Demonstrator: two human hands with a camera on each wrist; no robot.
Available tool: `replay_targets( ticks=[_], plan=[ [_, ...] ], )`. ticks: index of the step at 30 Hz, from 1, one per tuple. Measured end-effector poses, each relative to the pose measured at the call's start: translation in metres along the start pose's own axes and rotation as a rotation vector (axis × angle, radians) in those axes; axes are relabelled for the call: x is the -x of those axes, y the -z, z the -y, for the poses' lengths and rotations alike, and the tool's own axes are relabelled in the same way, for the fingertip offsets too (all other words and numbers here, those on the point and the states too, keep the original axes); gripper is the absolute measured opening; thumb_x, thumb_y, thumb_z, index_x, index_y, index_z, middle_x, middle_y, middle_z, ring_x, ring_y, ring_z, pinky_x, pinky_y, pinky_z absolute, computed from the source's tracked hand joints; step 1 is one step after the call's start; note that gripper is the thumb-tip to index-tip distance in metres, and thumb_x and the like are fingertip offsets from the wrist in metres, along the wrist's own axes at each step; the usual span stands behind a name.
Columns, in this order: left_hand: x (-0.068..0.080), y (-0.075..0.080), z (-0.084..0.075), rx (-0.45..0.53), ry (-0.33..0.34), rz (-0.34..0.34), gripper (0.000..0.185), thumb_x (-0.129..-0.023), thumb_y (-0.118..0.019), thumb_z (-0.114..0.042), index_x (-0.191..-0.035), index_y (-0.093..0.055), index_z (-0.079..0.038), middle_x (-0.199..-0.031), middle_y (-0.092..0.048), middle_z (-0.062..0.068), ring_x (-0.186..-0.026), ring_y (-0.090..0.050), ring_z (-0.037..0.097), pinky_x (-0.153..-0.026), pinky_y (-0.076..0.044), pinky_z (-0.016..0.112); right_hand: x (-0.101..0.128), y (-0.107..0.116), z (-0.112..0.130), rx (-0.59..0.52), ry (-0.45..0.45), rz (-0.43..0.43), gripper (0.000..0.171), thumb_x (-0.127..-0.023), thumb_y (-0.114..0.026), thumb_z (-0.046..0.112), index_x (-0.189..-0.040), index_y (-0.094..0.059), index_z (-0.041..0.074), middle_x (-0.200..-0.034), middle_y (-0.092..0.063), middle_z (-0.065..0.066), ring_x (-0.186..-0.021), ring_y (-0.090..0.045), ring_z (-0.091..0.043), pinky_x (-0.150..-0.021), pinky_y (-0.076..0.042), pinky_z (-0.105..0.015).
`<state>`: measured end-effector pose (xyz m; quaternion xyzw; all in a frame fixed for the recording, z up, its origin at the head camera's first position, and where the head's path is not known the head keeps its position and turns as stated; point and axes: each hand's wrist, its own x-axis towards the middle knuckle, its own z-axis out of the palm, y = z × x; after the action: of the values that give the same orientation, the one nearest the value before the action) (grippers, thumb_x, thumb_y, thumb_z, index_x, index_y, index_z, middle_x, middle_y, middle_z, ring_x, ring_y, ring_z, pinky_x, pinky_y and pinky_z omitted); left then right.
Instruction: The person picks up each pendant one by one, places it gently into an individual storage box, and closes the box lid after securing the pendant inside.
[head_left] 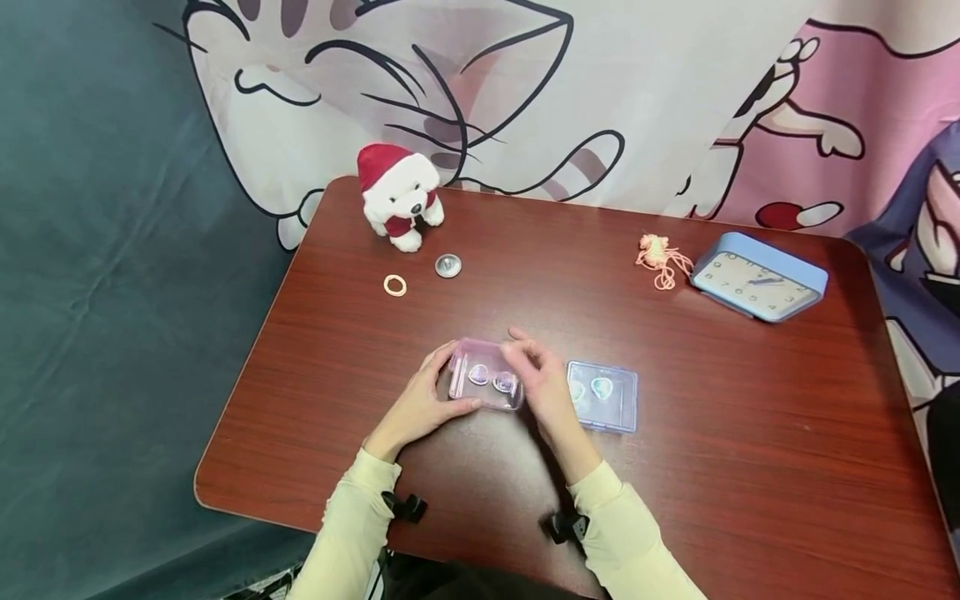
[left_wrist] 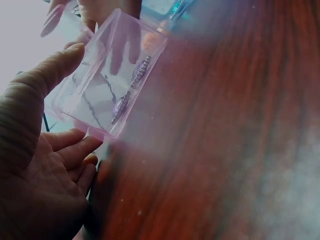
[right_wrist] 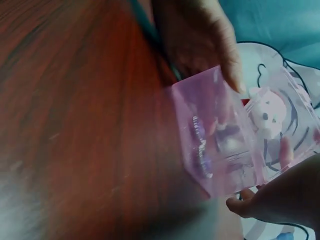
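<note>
A clear pink plastic box point(head_left: 483, 383) is tilted up off the brown table point(head_left: 750, 467), with two small purple oval pieces inside. My left hand point(head_left: 420, 407) grips its left end, thumb on the rim and fingers beneath. My right hand point(head_left: 542, 385) pinches its right end with curled fingers. In the left wrist view the pink box point(left_wrist: 105, 75) stands beyond my left hand point(left_wrist: 35, 165). The right wrist view shows the pink box point(right_wrist: 220, 145) close up, my right hand point(right_wrist: 280, 200) at its near edge and my left hand point(right_wrist: 200, 40) at the far edge.
A clear blue box point(head_left: 606, 397) with two teal pieces lies just right of my right hand. Farther back are a plush dog in a red hat point(head_left: 397, 198), a small ring point(head_left: 394, 285), a silver round piece point(head_left: 447, 265), a pink cord point(head_left: 660, 258) and a blue clock point(head_left: 757, 277).
</note>
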<state>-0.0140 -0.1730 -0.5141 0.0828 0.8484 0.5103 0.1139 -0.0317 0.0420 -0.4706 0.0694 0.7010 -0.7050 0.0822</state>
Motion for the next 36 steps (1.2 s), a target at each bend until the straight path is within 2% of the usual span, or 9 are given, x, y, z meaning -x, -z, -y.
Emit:
replay_targets(
  ticks=[2, 4, 7, 13, 36],
  plan=[
    [0.001, 0.000, 0.001, 0.003, -0.004, 0.006, 0.098, -0.083, -0.091, -0.039, -0.163, -0.039, -0.018, -0.166, -0.039, 0.009, -0.154, -0.036, 0.029, -0.124, -0.031, 0.058, 0.006, -0.001, -0.005, 0.162, 0.048, 0.020, 0.023, -0.094, -0.078, 0.025, -0.104, -0.073, 0.005, -0.156, -0.052, -0.020, -0.147, -0.045, -0.044, -0.124, -0.031, -0.058],
    [0.001, 0.000, 0.001, 0.004, -0.011, 0.015, 0.099, -0.082, -0.091, -0.038, -0.163, -0.038, -0.018, -0.166, -0.038, 0.008, -0.154, -0.035, 0.029, -0.124, -0.030, 0.058, 0.012, -0.002, -0.012, 0.278, 0.116, 0.025, 0.030, -0.089, -0.083, 0.024, -0.111, -0.072, 0.008, -0.159, -0.048, -0.022, -0.147, -0.044, -0.045, -0.123, -0.033, -0.058],
    [0.000, 0.001, 0.002, 0.007, -0.028, 0.025, 0.100, -0.082, -0.091, -0.037, -0.163, -0.037, -0.018, -0.167, -0.038, 0.007, -0.154, -0.034, 0.029, -0.124, -0.031, 0.059, 0.020, -0.005, -0.021, 0.342, 0.182, 0.025, 0.044, -0.084, -0.087, 0.021, -0.122, -0.067, 0.010, -0.162, -0.041, -0.024, -0.149, -0.041, -0.045, -0.122, -0.033, -0.061],
    [0.000, 0.002, 0.003, 0.012, -0.057, 0.039, 0.100, -0.080, -0.092, -0.029, -0.163, -0.037, -0.015, -0.166, -0.038, 0.010, -0.155, -0.034, 0.029, -0.125, -0.029, 0.056, 0.028, -0.009, -0.032, 0.373, 0.259, 0.022, 0.062, -0.081, -0.089, 0.023, -0.134, -0.060, 0.012, -0.164, -0.035, -0.025, -0.149, -0.039, -0.046, -0.120, -0.034, -0.064],
    [0.000, 0.000, 0.003, 0.004, -0.069, 0.022, 0.099, -0.080, -0.093, -0.026, -0.162, -0.038, -0.014, -0.164, -0.041, 0.010, -0.153, -0.036, 0.029, -0.125, -0.030, 0.056, 0.026, -0.009, -0.040, 0.378, 0.293, -0.002, 0.063, -0.079, -0.093, 0.021, -0.133, -0.061, 0.014, -0.159, -0.043, -0.024, -0.147, -0.044, -0.042, -0.119, -0.036, -0.061]
  ],
)
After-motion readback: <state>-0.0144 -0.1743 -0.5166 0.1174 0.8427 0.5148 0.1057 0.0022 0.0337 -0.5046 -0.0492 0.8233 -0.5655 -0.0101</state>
